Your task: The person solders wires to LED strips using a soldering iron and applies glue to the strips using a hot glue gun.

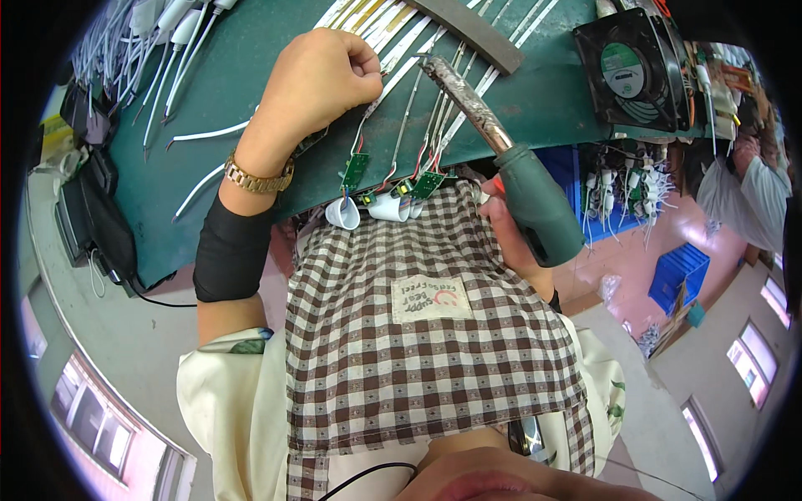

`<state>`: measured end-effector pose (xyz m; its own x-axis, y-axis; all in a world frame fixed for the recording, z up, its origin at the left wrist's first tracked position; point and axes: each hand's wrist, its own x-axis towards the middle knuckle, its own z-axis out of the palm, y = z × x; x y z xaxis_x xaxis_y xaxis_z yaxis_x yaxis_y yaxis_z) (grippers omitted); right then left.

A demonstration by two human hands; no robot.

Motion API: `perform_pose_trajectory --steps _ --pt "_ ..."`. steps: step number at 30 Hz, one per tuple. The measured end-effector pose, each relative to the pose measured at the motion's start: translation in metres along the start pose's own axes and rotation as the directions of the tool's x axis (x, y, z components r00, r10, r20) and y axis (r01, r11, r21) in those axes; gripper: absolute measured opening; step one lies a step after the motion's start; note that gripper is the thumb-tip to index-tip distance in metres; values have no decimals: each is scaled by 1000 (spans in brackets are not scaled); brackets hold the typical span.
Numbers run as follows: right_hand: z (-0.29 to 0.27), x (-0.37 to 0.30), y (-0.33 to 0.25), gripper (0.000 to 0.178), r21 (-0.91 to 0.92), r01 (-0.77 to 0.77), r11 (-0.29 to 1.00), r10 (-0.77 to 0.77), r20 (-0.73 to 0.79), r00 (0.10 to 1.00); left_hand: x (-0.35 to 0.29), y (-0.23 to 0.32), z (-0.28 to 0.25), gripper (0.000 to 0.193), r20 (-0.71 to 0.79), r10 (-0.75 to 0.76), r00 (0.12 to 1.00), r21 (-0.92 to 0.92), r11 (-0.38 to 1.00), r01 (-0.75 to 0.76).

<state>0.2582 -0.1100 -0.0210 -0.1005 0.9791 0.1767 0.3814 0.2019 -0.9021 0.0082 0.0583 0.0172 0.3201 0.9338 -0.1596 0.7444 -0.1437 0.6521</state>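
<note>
My left hand (322, 79) is closed in a pinch over the green bench, its fingertips beside a white LED strip (403, 70) and a thin red wire; what they hold is too small to make out. My right hand (510, 234), partly hidden, is wrapped round the green handle of a soldering iron (539, 200). The iron's worn metal barrel points up and left, its tip close to the strips. At the bench's near edge hang small green circuit boards (354, 172), wired to the strips. White plastic caps (342, 214) dangle below them.
A dark grey bar (472, 36) lies across several LED strips. Bundled white cables (171, 33) fill the far left. A black fan (631, 71) stands at right, near a blue crate (679, 277) on the floor. Another person's arm (746, 159) shows at the right edge.
</note>
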Motion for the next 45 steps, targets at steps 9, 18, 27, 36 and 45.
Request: perform_pose_trajectory --steps 9,18,27,36,45 --pt "10 -1 -5 22 122 -123 985 144 -184 972 0 -5 2 17 -39 57 998 0 998 -57" --pt "-1 -12 6 29 142 -55 988 59 -22 998 -1 -6 1 17 -31 33 999 7 999 -33" --pt "-2 -22 11 30 101 -76 992 74 17 997 -4 -5 -2 16 18 97 995 0 995 -97" --pt "4 -18 -1 26 103 -184 977 199 -160 967 -7 -22 -13 21 2 409 913 -85 909 -407" --pt "3 -13 0 28 33 -79 996 82 -120 989 -11 -23 1 19 -235 574 785 156 819 -552"
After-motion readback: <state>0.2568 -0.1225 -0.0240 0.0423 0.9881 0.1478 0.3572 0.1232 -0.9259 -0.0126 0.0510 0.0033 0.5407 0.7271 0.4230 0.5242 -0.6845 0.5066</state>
